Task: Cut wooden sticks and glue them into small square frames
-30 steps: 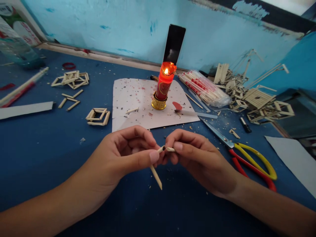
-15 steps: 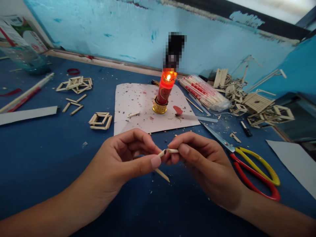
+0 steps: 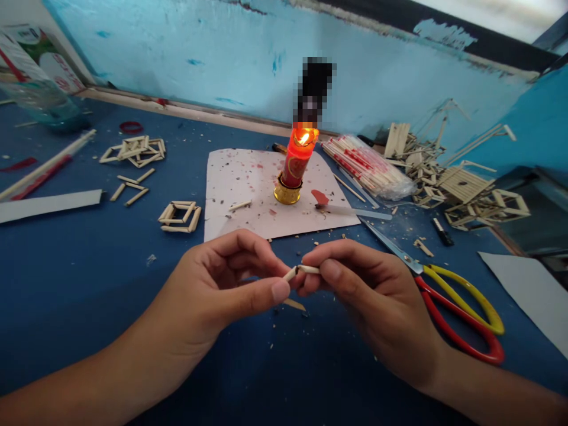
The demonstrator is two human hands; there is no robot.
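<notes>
Between thumb and fingers, my left hand (image 3: 239,278) pinches a short wooden stick (image 3: 290,274) with a dark tip. A second short wooden stick (image 3: 309,269) is pinched in my right hand (image 3: 355,284). The two stick ends meet at an angle at the dark tip, in front of me above the blue table (image 3: 248,378). Below the fingers, part of a pale stick piece (image 3: 294,305) shows on the table. Just beyond my hands, a lit red candle (image 3: 298,163) in a gold base stands on a spotted white sheet (image 3: 239,177).
Scissors (image 3: 444,290) with yellow and red handles lie by my right wrist. Behind them are a bag of sticks (image 3: 368,165) and stick structures (image 3: 465,183). On the left sit a small stick frame (image 3: 180,217), loose joined sticks (image 3: 133,187) and a plastic container (image 3: 48,106).
The gap between the two stick ends has closed, and they now touch. Less of the pale stick piece below my fingers shows. My hands have barely moved.
</notes>
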